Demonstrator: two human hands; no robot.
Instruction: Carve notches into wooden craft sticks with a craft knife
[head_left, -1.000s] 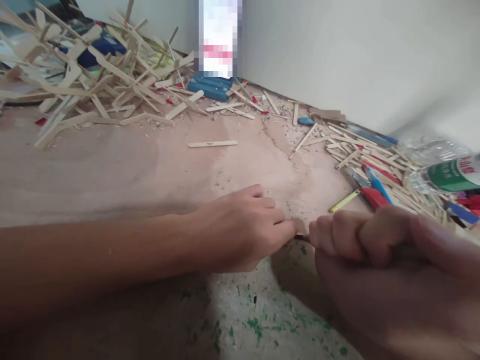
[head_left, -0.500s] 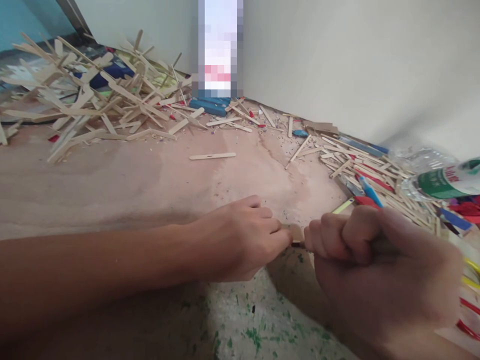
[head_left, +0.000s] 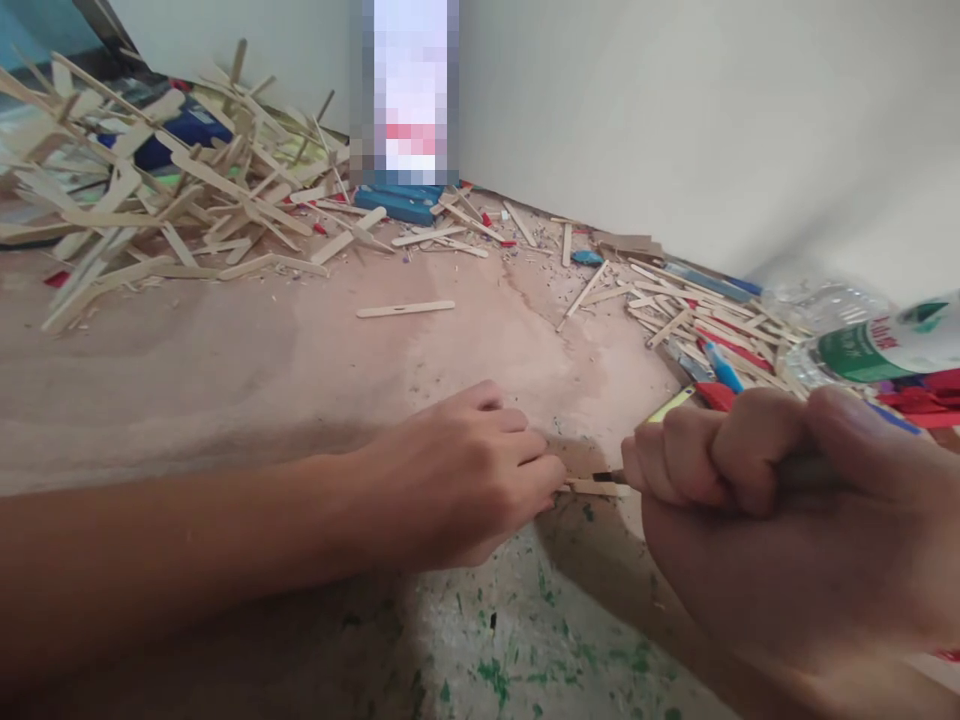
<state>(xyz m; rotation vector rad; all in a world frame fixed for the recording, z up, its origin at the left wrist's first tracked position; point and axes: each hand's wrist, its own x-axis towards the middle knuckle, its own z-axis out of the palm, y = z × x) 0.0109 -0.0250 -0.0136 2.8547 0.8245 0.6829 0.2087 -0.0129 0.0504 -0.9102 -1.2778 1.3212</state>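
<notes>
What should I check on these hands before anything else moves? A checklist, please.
1. Left hand at the wooden stick: ok, its fingers meet the stick's left end; firmness cannot be seen.
2. Right hand closed around the tool: ok, the dark tip sticks out of the fist.
3. Tool tip aimed away from the left hand: not ok, it points towards those fingers, with a small gap.
4. Tip touching the stick: cannot tell; they overlap from this angle.
5. Loose stick apart from both hands: ok, it lies beyond them.
</notes>
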